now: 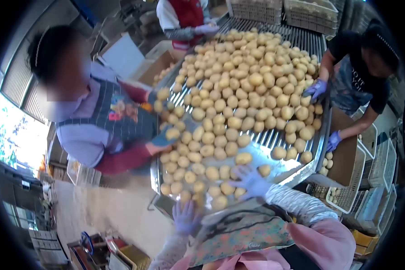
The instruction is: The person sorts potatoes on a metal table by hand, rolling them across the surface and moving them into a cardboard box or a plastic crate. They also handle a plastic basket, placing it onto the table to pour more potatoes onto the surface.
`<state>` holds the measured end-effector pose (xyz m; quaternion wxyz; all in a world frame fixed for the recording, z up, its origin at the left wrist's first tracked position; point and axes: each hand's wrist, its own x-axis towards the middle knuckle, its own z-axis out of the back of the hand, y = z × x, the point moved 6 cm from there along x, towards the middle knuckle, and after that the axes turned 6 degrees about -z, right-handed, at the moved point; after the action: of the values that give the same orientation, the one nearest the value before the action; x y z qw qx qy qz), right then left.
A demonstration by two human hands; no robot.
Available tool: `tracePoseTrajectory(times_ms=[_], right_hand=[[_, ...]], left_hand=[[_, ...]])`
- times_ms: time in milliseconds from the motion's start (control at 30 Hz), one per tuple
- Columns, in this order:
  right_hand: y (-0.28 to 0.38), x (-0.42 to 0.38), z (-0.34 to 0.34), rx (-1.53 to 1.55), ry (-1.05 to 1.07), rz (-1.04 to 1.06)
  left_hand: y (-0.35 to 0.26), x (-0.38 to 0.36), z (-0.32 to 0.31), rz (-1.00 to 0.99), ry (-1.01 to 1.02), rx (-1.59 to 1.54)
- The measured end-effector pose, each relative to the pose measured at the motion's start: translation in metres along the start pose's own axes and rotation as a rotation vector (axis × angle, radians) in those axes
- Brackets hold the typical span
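Potatoes [238, 85] cover much of a metal sorting table [279, 170], piled high at the far side and thinning toward me. My right hand [252, 182], in a lavender glove, lies over several potatoes at the near edge with its fingers spread; it grips nothing that I can see. At the table's near left corner is my left hand [184, 219], gloved alike, fingers apart and pointing up. Its fingertips are by a potato [185, 195], and whether they touch it is blurred. A lone potato [264, 170] sits just right of my right hand.
A co-worker in an apron [130, 103] handles potatoes on the left. Another in a black shirt [357, 76] reaches in from the right, above a cardboard box [344, 155]. A third person [184, 22] stands at the far side. Plastic crates [310, 15] stand behind and right.
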<state>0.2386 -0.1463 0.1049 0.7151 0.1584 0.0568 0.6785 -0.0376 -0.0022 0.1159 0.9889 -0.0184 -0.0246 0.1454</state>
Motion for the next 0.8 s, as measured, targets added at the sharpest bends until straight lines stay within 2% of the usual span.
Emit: tracePoseTrajectory(times_ms=[67,100,167,200,267,333,400,433,500,533,600,667,733,767,800], right_hand=[[0.024,0.037,-0.020,0.012,0.105,0.036],[0.035,0.055,-0.029,0.003,0.159,0.068],[0.061,0.086,-0.047,-0.018,0.258,0.148],[0.069,0.092,-0.053,-0.043,0.292,0.199],[0.078,0.084,-0.080,-0.084,0.302,0.289],[0.067,0.078,-0.091,-0.128,0.311,0.383],[0.040,0.043,-0.072,0.306,0.091,0.563],[0.025,0.030,-0.062,0.326,0.151,0.549],[0.003,0.004,-0.027,0.393,0.253,0.524],[-0.013,-0.004,-0.012,0.350,0.210,0.442],[-0.048,-0.004,0.017,0.247,0.116,0.285],[-0.072,0.013,0.068,0.268,-0.048,0.207],[-0.117,0.022,0.066,0.059,-0.330,-0.095],[-0.137,0.036,0.070,-0.028,-0.337,-0.233],[-0.156,0.051,0.075,-0.114,-0.342,-0.369]], left_hand=[[0.018,-0.001,0.008,0.244,-0.006,-0.150],[0.024,0.012,0.006,0.239,-0.035,-0.139],[0.057,0.031,-0.004,0.441,-0.202,-0.127],[0.067,0.049,-0.018,0.489,-0.184,-0.097],[0.057,0.092,-0.042,0.293,-0.372,0.024],[0.017,0.133,-0.074,0.433,-0.064,0.162],[-0.019,0.142,-0.095,0.220,-0.261,-0.048],[-0.026,0.139,-0.087,0.239,-0.256,-0.064],[-0.061,0.125,-0.038,-0.074,-0.165,-0.154],[-0.056,0.113,-0.023,-0.152,-0.089,-0.200],[-0.033,0.088,-0.014,-0.127,-0.023,-0.200],[-0.012,0.087,-0.016,-0.133,0.007,-0.175],[0.015,0.099,-0.034,0.023,-0.089,-0.116],[0.016,0.117,-0.039,0.028,-0.088,-0.116],[0.022,0.138,-0.042,0.215,-0.136,-0.093]])
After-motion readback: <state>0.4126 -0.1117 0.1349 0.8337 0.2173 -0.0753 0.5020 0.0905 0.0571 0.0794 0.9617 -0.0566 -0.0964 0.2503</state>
